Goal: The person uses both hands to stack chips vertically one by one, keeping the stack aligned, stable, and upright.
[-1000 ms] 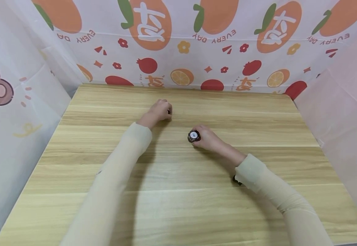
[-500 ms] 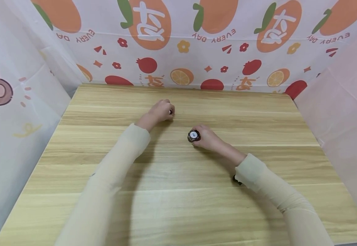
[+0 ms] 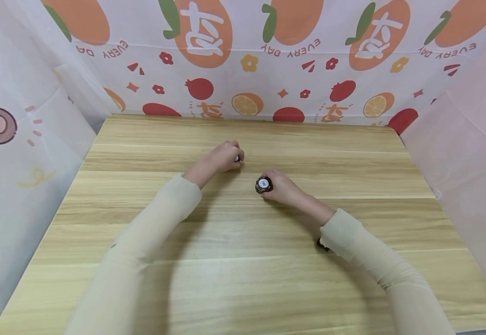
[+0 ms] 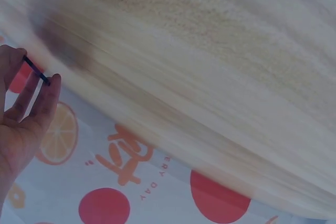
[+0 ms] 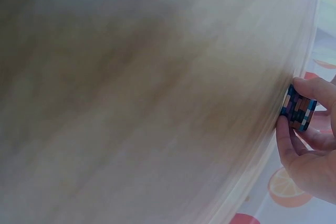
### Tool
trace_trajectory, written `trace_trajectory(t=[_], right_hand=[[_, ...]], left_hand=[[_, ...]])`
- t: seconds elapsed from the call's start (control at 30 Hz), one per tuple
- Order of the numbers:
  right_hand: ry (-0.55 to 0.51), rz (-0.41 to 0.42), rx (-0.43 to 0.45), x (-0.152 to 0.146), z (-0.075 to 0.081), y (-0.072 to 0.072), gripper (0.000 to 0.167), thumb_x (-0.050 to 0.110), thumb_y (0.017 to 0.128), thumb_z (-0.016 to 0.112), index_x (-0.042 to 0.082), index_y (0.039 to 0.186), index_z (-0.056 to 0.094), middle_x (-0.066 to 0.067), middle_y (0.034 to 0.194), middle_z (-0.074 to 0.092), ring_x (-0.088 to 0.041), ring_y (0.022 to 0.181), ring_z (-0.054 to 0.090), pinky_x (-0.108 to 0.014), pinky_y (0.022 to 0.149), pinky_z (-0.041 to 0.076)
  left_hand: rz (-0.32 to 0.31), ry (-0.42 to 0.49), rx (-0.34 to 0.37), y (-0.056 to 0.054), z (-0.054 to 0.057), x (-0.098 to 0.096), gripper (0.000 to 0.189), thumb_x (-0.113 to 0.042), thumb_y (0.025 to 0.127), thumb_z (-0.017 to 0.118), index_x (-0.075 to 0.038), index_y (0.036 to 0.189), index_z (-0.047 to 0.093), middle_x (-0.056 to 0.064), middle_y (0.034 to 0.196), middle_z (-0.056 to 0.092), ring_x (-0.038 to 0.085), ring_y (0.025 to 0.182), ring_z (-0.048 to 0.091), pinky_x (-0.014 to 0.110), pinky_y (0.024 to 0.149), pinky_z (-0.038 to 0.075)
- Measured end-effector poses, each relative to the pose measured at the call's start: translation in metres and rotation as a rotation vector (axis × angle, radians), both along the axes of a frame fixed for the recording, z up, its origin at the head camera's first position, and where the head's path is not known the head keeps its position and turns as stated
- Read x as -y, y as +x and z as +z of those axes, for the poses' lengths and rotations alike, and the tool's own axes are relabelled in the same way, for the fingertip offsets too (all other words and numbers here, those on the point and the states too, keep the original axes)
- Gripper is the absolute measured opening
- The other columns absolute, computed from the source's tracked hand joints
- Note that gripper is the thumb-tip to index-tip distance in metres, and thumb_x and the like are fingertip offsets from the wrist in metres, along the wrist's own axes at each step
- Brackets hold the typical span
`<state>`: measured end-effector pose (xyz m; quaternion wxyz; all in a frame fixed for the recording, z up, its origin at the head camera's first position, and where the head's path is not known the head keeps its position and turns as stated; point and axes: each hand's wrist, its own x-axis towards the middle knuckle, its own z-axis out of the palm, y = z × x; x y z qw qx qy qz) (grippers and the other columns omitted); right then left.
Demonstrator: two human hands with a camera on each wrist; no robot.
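My left hand (image 3: 225, 156) pinches a single dark poker chip (image 4: 37, 71) between thumb and fingertips, held edge-on in the left wrist view. In the head view, only a bit of the chip's pale centre shows past the fingers. Slightly nearer and to the right, my right hand (image 3: 283, 188) grips a short stack of poker chips (image 3: 263, 184) by its sides. The top chip has a white centre label with dark print. Striped edges of several stacked chips appear in the right wrist view, where thumb and fingers (image 5: 285, 135) close on them.
A dark object (image 3: 321, 245), partly hidden by the right sleeve (image 3: 343, 230), lies on the wooden table (image 3: 243, 279). Fruit-print curtain (image 3: 247, 83) hangs behind the table's far edge, with pale curtains along both sides.
My left hand has shifted right and a little nearer, carrying its chip closer to the stack. The right hand and its stack have stayed in place.
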<state>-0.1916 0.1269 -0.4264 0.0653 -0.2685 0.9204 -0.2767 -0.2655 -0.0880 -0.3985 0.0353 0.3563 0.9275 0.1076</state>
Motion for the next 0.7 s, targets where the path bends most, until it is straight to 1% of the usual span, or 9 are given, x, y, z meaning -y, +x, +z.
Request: trace_trajectory(t=[0.27, 0.53, 0.7], right_hand=[[0.009, -0.011, 0.021, 0.000, 0.001, 0.000, 0.045, 0.011, 0.072, 0.077, -0.002, 0.110, 0.055, -0.014, 0.109, 0.053, -0.026, 0.103, 0.051, -0.035, 0.091, 0.040], [0.016, -0.013, 0.027, 0.000, 0.003, 0.000, 0.045, 0.011, 0.073, 0.076, -0.002, 0.111, 0.055, -0.014, 0.109, 0.053, -0.026, 0.103, 0.051, -0.036, 0.090, 0.040], [0.021, -0.020, 0.048, 0.000, 0.004, 0.000, 0.045, 0.012, 0.074, 0.076, -0.002, 0.111, 0.055, -0.014, 0.109, 0.052, -0.026, 0.103, 0.051, -0.036, 0.090, 0.041]], left_hand=[[-0.032, 0.003, -0.021, 0.010, 0.000, -0.006, 0.013, -0.010, 0.082, 0.066, -0.004, 0.093, 0.069, 0.017, 0.100, 0.056, 0.033, 0.092, 0.052, 0.039, 0.080, 0.044], [-0.037, 0.005, -0.012, 0.021, 0.002, -0.011, 0.014, -0.013, 0.085, 0.065, -0.006, 0.096, 0.069, 0.015, 0.103, 0.056, 0.032, 0.095, 0.051, 0.038, 0.082, 0.043], [-0.044, -0.023, 0.000, 0.027, 0.005, -0.015, 0.017, -0.014, 0.085, 0.065, -0.007, 0.100, 0.069, 0.015, 0.106, 0.056, 0.032, 0.098, 0.050, 0.038, 0.083, 0.044]])
